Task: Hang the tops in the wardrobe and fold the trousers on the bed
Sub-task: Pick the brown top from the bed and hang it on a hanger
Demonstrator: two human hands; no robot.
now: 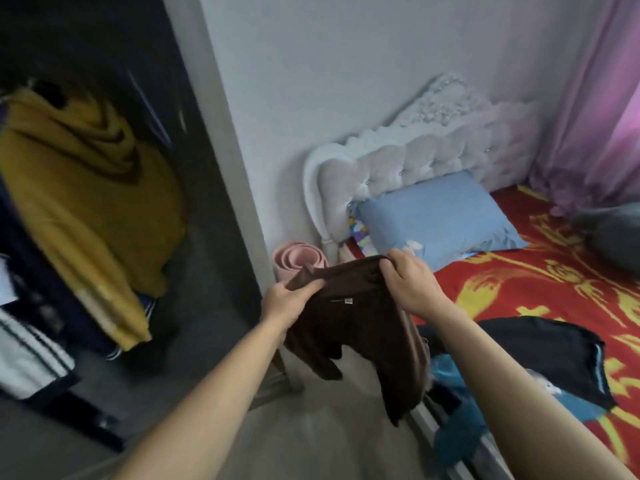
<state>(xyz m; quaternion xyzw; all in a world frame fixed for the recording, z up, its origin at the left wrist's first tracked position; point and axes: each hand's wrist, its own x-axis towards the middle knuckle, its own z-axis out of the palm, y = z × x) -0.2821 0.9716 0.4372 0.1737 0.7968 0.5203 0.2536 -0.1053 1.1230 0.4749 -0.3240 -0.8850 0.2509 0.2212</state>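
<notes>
A dark brown garment (353, 327) hangs between my hands above the floor beside the bed; a small white label shows near its top edge. My left hand (287, 301) pinches its left top corner. My right hand (412, 282) grips the right top corner. To the left stands the open wardrobe (145, 81), where a mustard-yellow top (86, 202) hangs with dark and white striped clothes beside it. On the bed with its red and yellow cover (554, 282) lies a black garment (540, 355), and a teal garment (457, 410) spills over the bed's edge.
A blue pillow (436, 216) leans on the white padded headboard (398, 161). A rolled pink mat (298, 261) stands in the corner by the wall. A grey cushion (616, 237) and pink curtains (602, 98) are at the far right. Grey floor (311, 438) lies below my arms.
</notes>
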